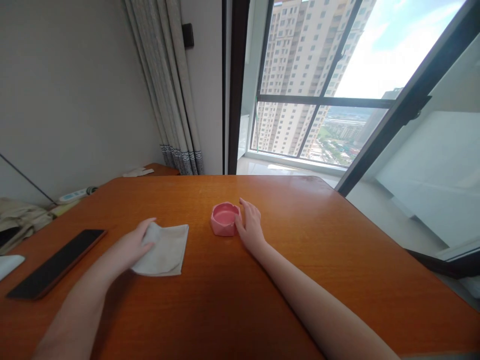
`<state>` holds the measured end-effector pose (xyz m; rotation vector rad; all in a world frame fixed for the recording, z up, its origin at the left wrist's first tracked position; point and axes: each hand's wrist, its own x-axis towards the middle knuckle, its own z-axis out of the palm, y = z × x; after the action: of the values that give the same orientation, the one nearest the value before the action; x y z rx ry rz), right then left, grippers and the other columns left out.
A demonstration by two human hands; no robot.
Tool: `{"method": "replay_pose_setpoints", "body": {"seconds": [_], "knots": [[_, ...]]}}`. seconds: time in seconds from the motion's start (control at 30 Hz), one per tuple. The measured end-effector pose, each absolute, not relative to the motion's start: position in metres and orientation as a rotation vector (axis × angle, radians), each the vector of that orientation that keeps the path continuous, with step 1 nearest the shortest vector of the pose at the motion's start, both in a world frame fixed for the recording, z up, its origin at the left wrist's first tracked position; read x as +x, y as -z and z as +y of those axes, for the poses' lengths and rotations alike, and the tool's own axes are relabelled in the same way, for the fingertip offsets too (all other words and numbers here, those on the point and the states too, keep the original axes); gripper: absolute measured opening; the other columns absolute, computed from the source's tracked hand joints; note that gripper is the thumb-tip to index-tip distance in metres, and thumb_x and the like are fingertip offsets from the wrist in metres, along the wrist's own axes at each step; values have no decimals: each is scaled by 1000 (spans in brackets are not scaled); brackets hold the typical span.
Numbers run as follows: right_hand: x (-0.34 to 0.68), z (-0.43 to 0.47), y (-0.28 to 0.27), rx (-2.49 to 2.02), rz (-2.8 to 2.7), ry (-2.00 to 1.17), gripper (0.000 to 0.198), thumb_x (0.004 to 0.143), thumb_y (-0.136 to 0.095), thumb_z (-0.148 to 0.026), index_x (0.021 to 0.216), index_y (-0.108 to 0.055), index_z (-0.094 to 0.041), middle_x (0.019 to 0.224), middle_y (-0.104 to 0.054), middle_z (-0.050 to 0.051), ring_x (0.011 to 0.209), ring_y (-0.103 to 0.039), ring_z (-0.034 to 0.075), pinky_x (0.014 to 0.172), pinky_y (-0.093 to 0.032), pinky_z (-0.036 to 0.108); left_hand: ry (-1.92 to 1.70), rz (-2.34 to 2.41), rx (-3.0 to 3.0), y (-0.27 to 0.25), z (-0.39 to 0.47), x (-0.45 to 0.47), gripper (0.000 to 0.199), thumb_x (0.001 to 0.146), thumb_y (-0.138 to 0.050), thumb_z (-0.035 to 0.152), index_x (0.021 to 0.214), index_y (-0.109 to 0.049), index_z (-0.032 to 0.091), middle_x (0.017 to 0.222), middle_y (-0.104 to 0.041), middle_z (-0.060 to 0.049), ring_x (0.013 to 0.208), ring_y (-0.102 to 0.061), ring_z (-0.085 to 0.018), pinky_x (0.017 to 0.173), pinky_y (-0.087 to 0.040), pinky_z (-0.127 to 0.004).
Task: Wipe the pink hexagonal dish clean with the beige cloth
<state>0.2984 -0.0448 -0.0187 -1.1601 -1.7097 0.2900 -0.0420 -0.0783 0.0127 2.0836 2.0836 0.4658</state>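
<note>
A folded whitish cloth [168,251] lies on the wooden table, its left side slightly lifted and bunched. My left hand [137,245] grips that left edge, with the thumb over the cloth and some fingers hidden by it. To the right sits a pink, faceted ashtray [224,227] with a round hollow that looks bare inside. Close against its right side is my right hand [252,225], fingers stretched out and apart from the thumb. The thumb overlaps the ashtray's rim and appears to touch it; the fingers reach past its far right side.
A long dark mat or tray [56,265] lies at the table's left, beside a white object [9,265] at the edge. Past the left edge are a power strip [77,195] and bunched fabric [22,217]. A curtain [168,85] and a large window [300,100] stand behind.
</note>
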Motion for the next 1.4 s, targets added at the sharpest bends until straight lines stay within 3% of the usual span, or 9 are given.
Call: {"method": "replay_pose_setpoints", "body": {"seconds": [0.07, 0.17, 0.27, 0.4, 0.53, 0.7, 0.87, 1.1, 1.4], "knots": [[296, -52, 9, -1113, -1736, -305, 58, 85, -50, -33, 138, -33, -19, 135, -44, 12, 129, -34, 27, 111, -16, 50, -467, 1636, 2165, -40, -81, -1, 59, 73, -51, 43, 127, -47, 22, 124, -58, -6, 107, -57, -24, 88, -45, -31], [292, -65, -12, -890, -1751, -766, 73, 81, -57, -40, 143, -24, -20, 128, -51, 11, 123, -44, 25, 108, -27, 47, -436, 1189, 2084, -75, -81, 56, 60, 78, -52, 43, 134, -40, 24, 94, -66, -3, 84, -61, -20, 72, -47, -28], [291, -75, -32, -805, -1580, -1452, 65, 77, -62, -43, 133, -41, -18, 114, -62, 10, 111, -56, 24, 99, -40, 42, -651, 1030, 1979, -83, -71, 92, 60, 77, -57, 41, 132, -41, 22, 79, -63, 0, 70, -58, -16, 63, -46, -26], [300, -72, -46, -884, -1300, -1924, 45, 66, -72, -27, 108, -62, -14, 105, -67, 9, 102, -61, 24, 94, -45, 39, -1150, 1107, 1860, -46, -50, 106, 46, 78, -58, 40, 118, -50, 20, 99, -62, -6, 79, -58, -15, 73, -48, -30], [313, -59, -52, -1160, -1158, -1206, 25, 76, -56, -29, 95, -65, -15, 97, -68, 7, 94, -63, 24, 87, -48, 40, -1380, 1314, 1711, 9, -33, 111, 38, 84, -48, 43, 113, -50, 19, 119, -55, -10, 105, -54, -20, 91, -44, -36], [313, -56, -38, -961, -1822, -361, 32, 79, -45, -15, 107, -61, -19, 121, -57, 9, 114, -51, 22, 102, -34, 42, -1225, 1198, 1718, 40, -23, 118, 46, 87, -41, 44, 126, -40, 19, 133, -48, -12, 125, -44, -20, 106, -32, -38], [292, -56, -7, -1003, -2443, -35, 21, 81, -54, -25, 99, -60, -16, 93, -66, 9, 94, -57, 22, 100, -30, 42, -1209, 1199, 1760, 44, -21, 119, 50, 89, -37, 45, 130, -37, 17, 141, -41, -12, 131, -37, -21, 111, -24, -40], [279, -45, 6, -1171, -2516, 137, 19, 75, -62, -25, 92, -59, -16, 85, -66, 7, 83, -58, 20, 83, -36, 31, -1267, 1175, 1696, 41, -27, 120, 47, 87, -43, 41, 128, -43, 18, 139, -44, -11, 130, -38, -20, 112, -21, -39], [263, -58, 17, -966, -2333, 447, 18, 89, -43, -14, 81, -58, -17, 74, -61, 4, 72, -52, 18, 78, -37, 31, -1482, 1143, 1044, 26, -42, 142, 36, 77, -55, 33, 109, -52, 18, 105, -63, -7, 99, -59, -19, 90, -45, -34]]}}
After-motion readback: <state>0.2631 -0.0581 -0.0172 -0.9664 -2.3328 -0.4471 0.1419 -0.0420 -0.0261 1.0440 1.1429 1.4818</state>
